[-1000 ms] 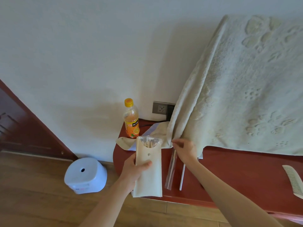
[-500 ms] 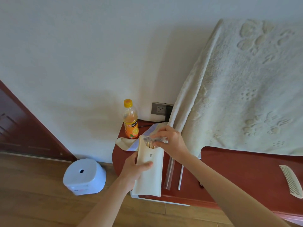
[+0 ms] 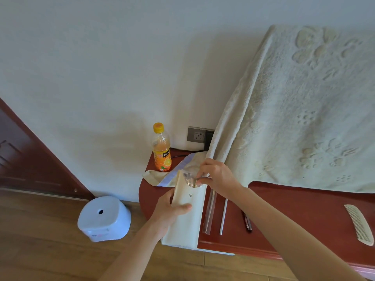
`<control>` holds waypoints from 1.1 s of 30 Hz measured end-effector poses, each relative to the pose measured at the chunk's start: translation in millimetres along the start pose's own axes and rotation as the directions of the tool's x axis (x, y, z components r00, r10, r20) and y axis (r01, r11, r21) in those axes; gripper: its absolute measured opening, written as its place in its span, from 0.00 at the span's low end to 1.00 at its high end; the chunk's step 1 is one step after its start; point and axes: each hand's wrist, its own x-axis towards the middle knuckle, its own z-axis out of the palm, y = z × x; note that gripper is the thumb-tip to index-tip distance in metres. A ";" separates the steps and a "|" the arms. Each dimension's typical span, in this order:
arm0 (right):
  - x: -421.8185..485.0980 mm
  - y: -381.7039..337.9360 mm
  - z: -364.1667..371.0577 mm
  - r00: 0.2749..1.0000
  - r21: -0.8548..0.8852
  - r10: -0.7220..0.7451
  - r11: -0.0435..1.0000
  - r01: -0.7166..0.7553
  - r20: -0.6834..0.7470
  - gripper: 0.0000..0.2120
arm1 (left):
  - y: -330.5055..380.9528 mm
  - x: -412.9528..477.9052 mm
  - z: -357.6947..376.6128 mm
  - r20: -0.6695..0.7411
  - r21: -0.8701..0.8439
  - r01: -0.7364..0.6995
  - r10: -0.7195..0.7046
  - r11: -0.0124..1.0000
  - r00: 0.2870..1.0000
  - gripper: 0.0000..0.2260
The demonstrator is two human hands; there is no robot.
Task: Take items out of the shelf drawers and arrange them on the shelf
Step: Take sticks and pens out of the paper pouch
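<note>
Red shelf top (image 3: 294, 209) below a white wall (image 3: 101, 57). Left hand (image 3: 170, 211) grips the cream pouch (image 3: 188, 222) at the shelf's end; right hand (image 3: 217, 175), arrived from the towel (image 3: 294, 118), pinches the clear packet (image 3: 189, 176) in its mouth: extraction probably beginning.

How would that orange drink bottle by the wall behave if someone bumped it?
The orange drink bottle stands tall and narrow, so a bump would probably tip it. Its body looks round, so once down it might roll across the red shelf top. The yellow cap is on, so spilling seems unlikely.
</note>
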 end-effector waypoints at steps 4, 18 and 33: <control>0.0 1.4 -5.6 0.991 0.118 0.112 0.986 -0.120 0.074 0.06 | -0.1 2.4 -0.6 0.027 0.010 -0.012 0.012 1.000 1.000 0.22; 15.7 -10.6 -24.7 0.852 0.714 0.523 0.602 -0.358 -0.014 0.06 | 5.2 9.2 -5.0 0.016 0.021 -0.012 0.011 1.000 1.000 0.27; 11.2 -6.8 -31.8 0.739 0.463 0.509 0.835 -0.298 -0.442 0.01 | -15.8 19.6 -35.9 -0.228 -0.193 0.070 -0.114 0.979 0.967 0.15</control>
